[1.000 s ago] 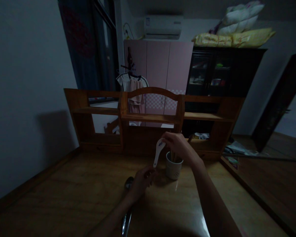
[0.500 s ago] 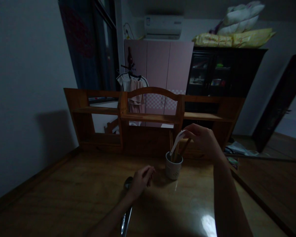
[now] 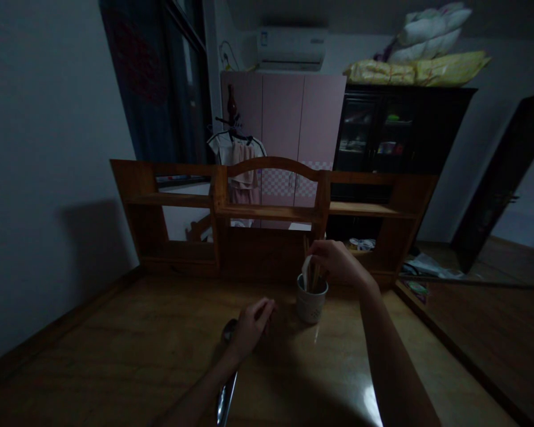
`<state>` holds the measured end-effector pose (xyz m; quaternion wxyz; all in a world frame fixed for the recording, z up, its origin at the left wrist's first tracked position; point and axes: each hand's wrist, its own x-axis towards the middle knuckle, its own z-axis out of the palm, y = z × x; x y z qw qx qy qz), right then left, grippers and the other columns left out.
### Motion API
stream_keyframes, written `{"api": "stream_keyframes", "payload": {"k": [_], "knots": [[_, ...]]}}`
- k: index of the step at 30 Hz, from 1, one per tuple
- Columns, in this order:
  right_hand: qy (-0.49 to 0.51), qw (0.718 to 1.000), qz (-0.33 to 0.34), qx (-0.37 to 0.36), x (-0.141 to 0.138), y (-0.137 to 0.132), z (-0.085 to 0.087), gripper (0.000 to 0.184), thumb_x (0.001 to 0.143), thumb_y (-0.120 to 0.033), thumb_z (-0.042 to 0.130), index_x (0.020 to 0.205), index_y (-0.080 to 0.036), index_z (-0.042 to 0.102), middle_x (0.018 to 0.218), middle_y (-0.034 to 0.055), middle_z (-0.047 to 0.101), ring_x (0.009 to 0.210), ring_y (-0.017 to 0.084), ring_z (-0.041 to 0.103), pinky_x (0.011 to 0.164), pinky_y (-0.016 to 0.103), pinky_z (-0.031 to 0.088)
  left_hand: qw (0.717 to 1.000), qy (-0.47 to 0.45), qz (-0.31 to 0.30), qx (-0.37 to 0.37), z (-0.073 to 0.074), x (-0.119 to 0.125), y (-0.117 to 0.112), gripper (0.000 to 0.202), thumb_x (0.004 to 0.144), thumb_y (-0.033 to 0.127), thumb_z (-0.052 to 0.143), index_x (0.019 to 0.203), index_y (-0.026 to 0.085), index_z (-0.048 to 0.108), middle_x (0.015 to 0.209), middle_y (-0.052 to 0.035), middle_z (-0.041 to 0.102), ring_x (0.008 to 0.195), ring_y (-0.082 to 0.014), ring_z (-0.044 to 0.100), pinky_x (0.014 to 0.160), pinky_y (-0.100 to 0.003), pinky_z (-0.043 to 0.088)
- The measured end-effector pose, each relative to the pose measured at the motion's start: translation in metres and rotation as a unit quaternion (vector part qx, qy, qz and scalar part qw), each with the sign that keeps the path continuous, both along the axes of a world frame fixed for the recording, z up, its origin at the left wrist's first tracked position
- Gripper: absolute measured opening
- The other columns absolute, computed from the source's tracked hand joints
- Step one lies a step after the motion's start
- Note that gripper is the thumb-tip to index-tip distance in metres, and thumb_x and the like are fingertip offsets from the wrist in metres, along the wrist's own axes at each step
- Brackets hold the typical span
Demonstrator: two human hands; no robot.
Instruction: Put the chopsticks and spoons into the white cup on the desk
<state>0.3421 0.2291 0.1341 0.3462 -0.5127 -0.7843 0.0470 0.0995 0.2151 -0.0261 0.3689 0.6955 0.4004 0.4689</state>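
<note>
My right hand [image 3: 336, 259] pinches a white, curved spoon-like utensil [image 3: 307, 271], whose lower end is inside a pale cup [image 3: 310, 306]. Several wooden chopsticks [image 3: 315, 276] stand in the same cup, partly hidden behind my fingers. My left hand [image 3: 251, 325] is loosely closed over the table, left of the cup, with no object visible in it. Beside and partly beneath my left wrist lie shiny metal utensils: a rounded spoon head [image 3: 229, 329] shows above the forearm and long metal parts [image 3: 225, 403] below it.
The wooden tabletop [image 3: 160, 332] has a shelf unit [image 3: 271, 210] along its back edge, behind the cup. A wall [image 3: 40, 178] borders the left side. Right of the table's raised edge [image 3: 454, 344] is a lower wooden surface.
My right hand has moved down and left, lowering the white utensil deeper into the cup. My left hand stays almost where it was. The view has shifted slightly.
</note>
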Motion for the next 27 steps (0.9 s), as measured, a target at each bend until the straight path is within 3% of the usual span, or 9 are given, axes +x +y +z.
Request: {"api": "stream_keyframes", "payload": {"k": [10,27], "knots": [[-0.079,0.991,0.019,-0.103,-0.004,0.025,-0.029,0.022,0.069,-0.004,0.058,0.082,-0.016,0.072,0.076,0.0023,0.071,0.071,0.014,0.065,0.059,0.018,0.044,0.999,-0.025,-0.023,-0.013,0.000,0.001,0.000,0.034,0.091,0.045,0.043,0.077,0.018,0.058,0.064,0.0027,0.056,0.046,-0.0084,0.048,0.045,-0.019,0.033],[-0.147,0.980,0.001,-0.133,-0.008,0.039,-0.047,0.033,0.064,0.001,0.053,0.084,-0.016,0.074,0.079,0.0041,0.073,0.073,0.014,0.066,0.060,0.016,0.045,0.998,-0.039,-0.028,-0.032,-0.001,0.001,-0.001,0.034,0.092,0.045,0.042,0.078,0.018,0.057,0.065,0.0027,0.055,0.046,-0.0078,0.049,0.043,-0.018,0.033]]}}
